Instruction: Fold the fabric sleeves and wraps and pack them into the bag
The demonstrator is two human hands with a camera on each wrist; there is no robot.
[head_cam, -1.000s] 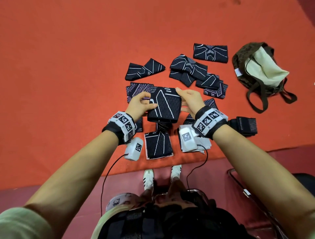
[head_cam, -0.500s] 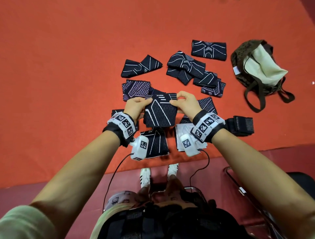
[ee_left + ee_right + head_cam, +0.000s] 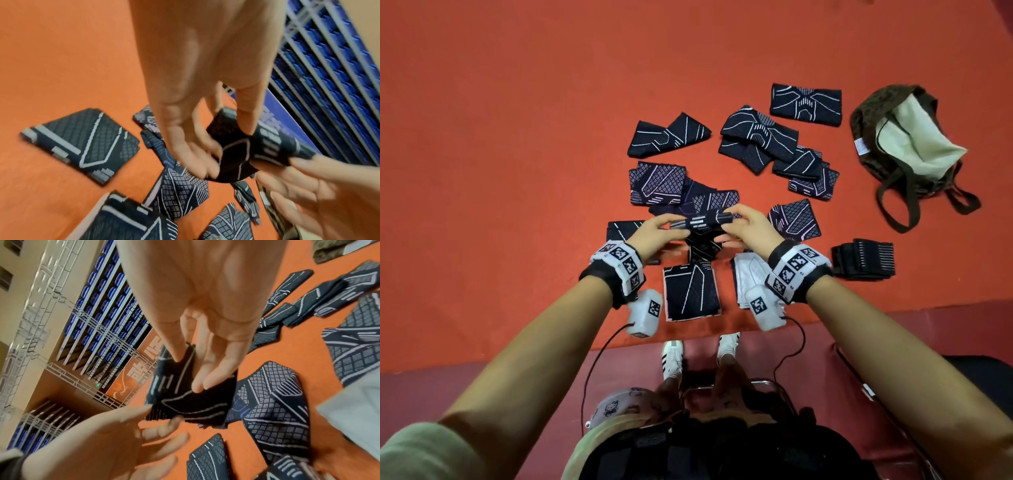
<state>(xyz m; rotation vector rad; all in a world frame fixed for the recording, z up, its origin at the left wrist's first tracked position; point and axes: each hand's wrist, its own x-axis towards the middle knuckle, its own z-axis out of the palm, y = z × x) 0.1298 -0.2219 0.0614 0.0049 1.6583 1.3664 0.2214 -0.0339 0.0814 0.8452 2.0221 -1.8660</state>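
Note:
Both hands hold one dark sleeve with white line pattern above the orange mat, folded over along its top edge. My left hand pinches its left end between thumb and fingers; in the left wrist view the sleeve hangs below that pinch. My right hand pinches the right end, and in the right wrist view the thumb and fingers clamp the sleeve. A brown bag with pale lining lies open at the far right. Several other patterned sleeves lie scattered on the mat.
A folded dark sleeve and a pale folded piece lie near the mat's front edge. A black ribbed wrap sits at the right. The orange mat is bare to the left. My feet stand below the edge.
The sleeve that was held up flat has been folded over toward me and lowered. Both hands moved down and closer to the mat.

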